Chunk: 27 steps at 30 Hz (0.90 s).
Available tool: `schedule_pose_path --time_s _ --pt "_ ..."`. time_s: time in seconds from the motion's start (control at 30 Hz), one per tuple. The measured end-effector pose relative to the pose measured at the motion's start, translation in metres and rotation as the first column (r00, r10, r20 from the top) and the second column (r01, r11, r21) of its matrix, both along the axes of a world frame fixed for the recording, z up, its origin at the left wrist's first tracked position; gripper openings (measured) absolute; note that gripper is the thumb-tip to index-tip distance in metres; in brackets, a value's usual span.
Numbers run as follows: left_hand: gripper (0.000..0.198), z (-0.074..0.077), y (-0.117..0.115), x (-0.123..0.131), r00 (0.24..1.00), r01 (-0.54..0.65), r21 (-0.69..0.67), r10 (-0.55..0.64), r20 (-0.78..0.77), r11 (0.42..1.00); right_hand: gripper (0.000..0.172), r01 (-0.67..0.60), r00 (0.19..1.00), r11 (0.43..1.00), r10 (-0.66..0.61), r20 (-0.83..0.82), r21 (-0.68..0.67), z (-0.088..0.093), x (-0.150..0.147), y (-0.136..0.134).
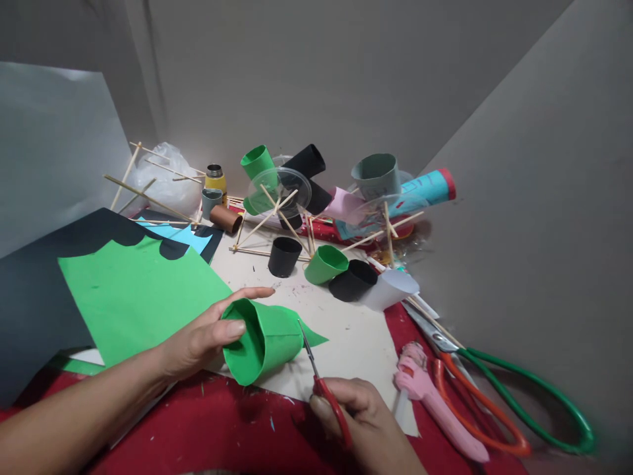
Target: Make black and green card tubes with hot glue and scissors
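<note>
My left hand [202,340] grips a green paper cup [281,340] lying on its side, its open end facing me, with the thumb at the rim and the index finger stretched out above. Beyond the cup's far end a pointed flap of green paper [314,334] sticks out to the right. My right hand [353,412] is closed on small red-handled scissors [329,399], whose blades point up and left and meet the green paper at the cup's far end.
A large green sheet [143,297] lies at the left. Behind are stick frames with clear discs and paper cups [285,257]. Large scissors [539,409] and a pink glue gun [440,409] lie right. A yellow bottle [216,179] and plastic bag [168,181] stand at the back.
</note>
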<state>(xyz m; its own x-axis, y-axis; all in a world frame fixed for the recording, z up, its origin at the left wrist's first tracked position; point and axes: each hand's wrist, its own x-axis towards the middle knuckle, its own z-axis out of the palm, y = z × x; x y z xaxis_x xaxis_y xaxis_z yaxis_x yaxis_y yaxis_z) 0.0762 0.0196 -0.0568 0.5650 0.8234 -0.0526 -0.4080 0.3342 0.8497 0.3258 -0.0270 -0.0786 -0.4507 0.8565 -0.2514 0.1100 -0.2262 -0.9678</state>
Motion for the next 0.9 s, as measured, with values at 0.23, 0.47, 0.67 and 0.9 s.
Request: schedule_pose_path --time_s 0.23,0.47,0.67,0.9 --pt "0.080 0.002 0.004 -0.007 0.994 0.072 0.101 -0.063 -0.089 0.992 0.059 -0.054 0.998 0.998 0.054 0.027 -0.018 0.004 -0.001 0.002" --pt "0.078 0.004 0.004 -0.006 0.995 0.041 0.106 -0.030 -0.099 0.993 0.061 -0.054 0.997 0.998 0.055 0.062 -0.010 0.005 -0.001 0.001" --pt "0.082 -0.004 -0.004 0.004 0.992 -0.057 -0.063 0.063 0.108 0.996 0.058 0.024 0.998 1.000 -0.024 0.053 -0.005 0.004 -0.001 0.000" --pt "0.094 -0.002 -0.020 0.016 0.981 -0.111 -0.223 0.142 0.130 0.968 0.058 0.092 0.995 0.995 -0.090 0.045 -0.038 0.009 -0.006 0.000"
